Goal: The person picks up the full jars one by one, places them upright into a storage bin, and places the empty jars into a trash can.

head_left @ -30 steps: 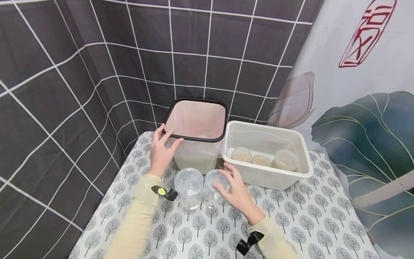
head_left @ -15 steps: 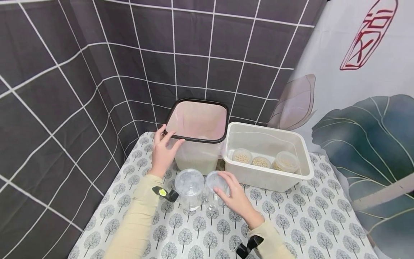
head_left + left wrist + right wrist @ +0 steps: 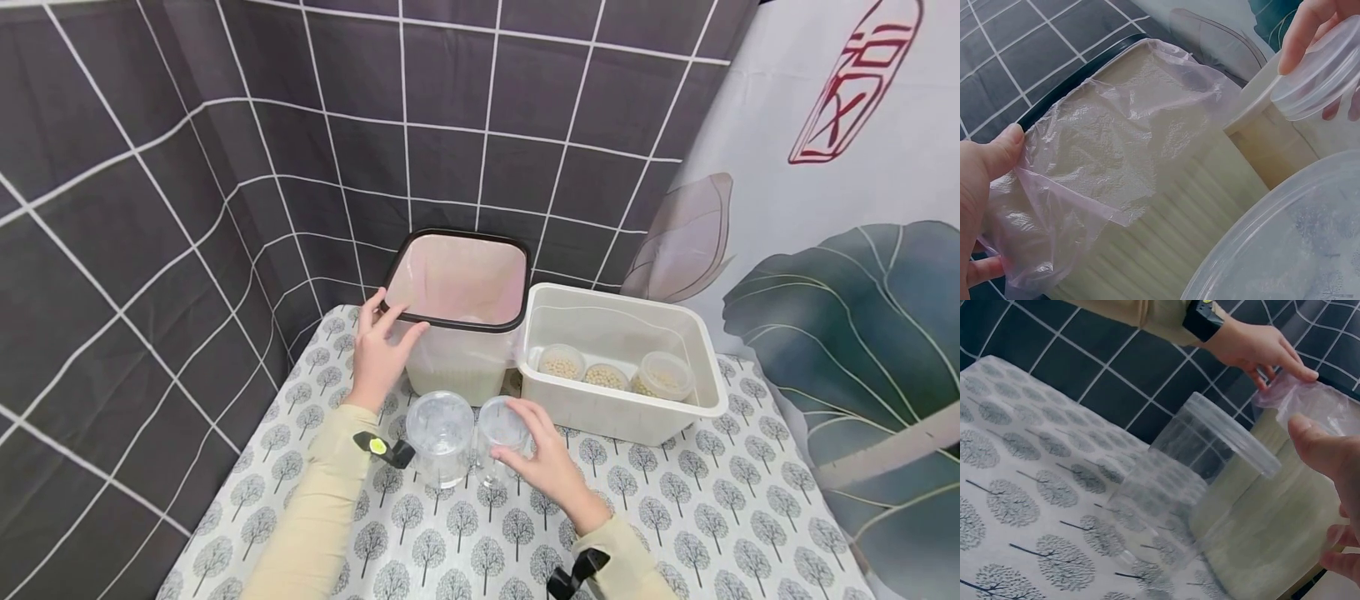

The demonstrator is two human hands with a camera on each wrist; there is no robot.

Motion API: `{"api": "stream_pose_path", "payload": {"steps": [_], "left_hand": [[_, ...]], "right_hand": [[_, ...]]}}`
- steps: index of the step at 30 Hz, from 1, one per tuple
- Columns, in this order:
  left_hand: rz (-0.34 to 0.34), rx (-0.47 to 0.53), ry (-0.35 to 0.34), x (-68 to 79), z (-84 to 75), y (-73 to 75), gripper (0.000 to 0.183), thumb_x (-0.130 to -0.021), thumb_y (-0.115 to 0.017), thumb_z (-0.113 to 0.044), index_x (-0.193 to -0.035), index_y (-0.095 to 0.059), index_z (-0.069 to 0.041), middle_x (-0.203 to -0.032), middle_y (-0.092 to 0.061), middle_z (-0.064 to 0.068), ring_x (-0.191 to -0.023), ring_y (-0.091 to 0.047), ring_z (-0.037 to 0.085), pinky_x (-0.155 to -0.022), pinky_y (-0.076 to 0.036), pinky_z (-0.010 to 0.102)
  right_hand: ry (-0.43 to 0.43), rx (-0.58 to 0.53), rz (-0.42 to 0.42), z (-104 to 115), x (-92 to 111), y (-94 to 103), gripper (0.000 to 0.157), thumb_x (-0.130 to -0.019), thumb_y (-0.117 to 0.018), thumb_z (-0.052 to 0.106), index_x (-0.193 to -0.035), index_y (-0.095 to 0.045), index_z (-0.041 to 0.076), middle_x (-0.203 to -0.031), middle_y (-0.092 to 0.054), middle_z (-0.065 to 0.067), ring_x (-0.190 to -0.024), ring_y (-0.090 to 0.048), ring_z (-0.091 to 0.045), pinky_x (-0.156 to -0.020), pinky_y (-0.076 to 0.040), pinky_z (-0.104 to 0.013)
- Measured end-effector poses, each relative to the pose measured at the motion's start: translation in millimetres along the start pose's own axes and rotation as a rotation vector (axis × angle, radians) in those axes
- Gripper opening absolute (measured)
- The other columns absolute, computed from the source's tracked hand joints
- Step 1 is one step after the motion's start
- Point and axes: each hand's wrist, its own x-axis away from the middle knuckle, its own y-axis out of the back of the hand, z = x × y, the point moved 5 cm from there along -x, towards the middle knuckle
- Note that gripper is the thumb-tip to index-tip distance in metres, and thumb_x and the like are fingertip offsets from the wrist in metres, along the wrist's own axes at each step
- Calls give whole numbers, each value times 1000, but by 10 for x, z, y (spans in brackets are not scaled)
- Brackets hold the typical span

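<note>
My left hand [image 3: 375, 358] holds the front left corner of a tall bin [image 3: 461, 375], its fingers over the black rim and the pinkish plastic bag [image 3: 1122, 131] folded outside it. Two clear plastic jars stand upright side by side in front of the bin. The larger left jar [image 3: 441, 437] has its lid on and is untouched. Round the lid [image 3: 1319, 75] of the narrower right jar [image 3: 498, 427], my right hand [image 3: 547, 458] curls its thumb and fingers from opposite sides. The jars' clear walls show nothing inside.
A deep off-white tub [image 3: 622, 408] stands right of the bin. Several clear tubs of pale round beans [image 3: 606, 375] lie in it. The tree-print cloth [image 3: 427, 542] covers the table, and a dark grid-patterned curtain [image 3: 442, 158] hangs close behind and to the left.
My right hand's fingers have drawn in from above onto the right jar's lid, and its thumb has shifted a little. The left hand has stayed at the bin's corner.
</note>
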Motion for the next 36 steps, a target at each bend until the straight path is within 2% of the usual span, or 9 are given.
{"api": "stream_pose_path", "payload": {"steps": [8,17,25,36], "left_hand": [[-9,10,-22,-3,10,4,39,-77,-76,-31,-109,-68,-9,-140,-39,6,-107,-49,26,-84,-49,34],[-13,15,-27,-7,9,7,38,-77,-76,-29,-109,-68,-8,-141,-39,8,-110,-49,28,-86,-48,35],[-4,28,-21,9,-21,6,37,-78,-76,-27,-108,-67,-8,-141,-38,9,-109,-49,28,-83,-50,35],[-2,21,-17,6,10,1,36,-78,-76,-28,-108,-68,-9,-141,-38,7,-111,-49,28,-85,-49,35]], "right_hand": [[16,18,-33,6,22,-38,71,-74,-77,29,-135,-46,11,-133,-45,-8,-117,-47,-27,-96,-41,-49],[37,18,-69,25,21,-44,69,-75,-77,27,-134,-46,10,-133,-45,-7,-118,-47,-26,-97,-39,-49],[9,-7,-78,58,19,-2,69,-73,-79,26,-133,-48,11,-133,-45,-8,-118,-46,-26,-95,-41,-50],[40,-18,-167,146,-52,176,69,-69,-82,19,-130,-51,10,-131,-48,-6,-119,-46,-23,-100,-39,-35]]}}
